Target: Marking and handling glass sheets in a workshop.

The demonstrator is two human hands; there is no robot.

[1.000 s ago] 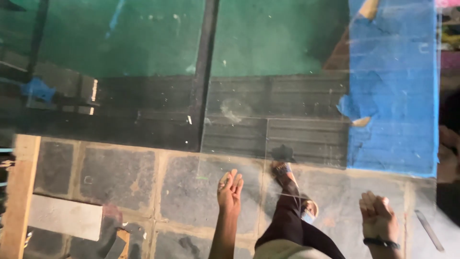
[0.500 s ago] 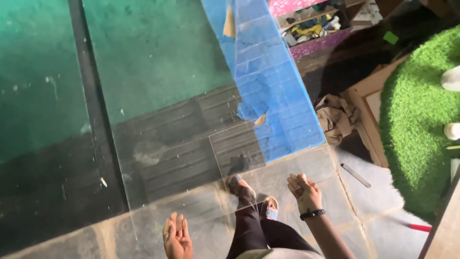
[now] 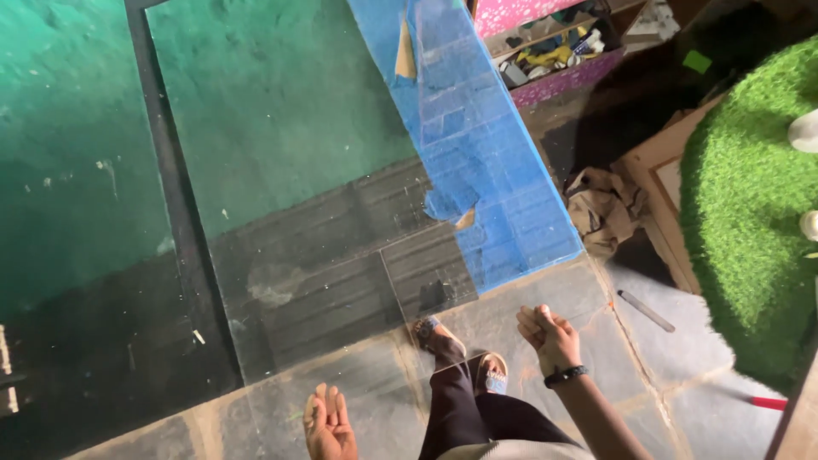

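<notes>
Since a moment ago both hands swung lower: the left hand [image 3: 328, 422] open and empty over the stone floor [image 3: 665, 375], the right hand [image 3: 550, 336] loosely curled, empty, near the blue sheet [image 3: 486, 162].

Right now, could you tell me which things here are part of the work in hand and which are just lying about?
In hand:
- clear sheet, flat on the floor at the feet
- its blue film, partly peeled
- left hand and right hand, both empty above the sheet's near edge

Lying about:
- crumpled cloth
- green turf
- pink box
- grey stick
</notes>
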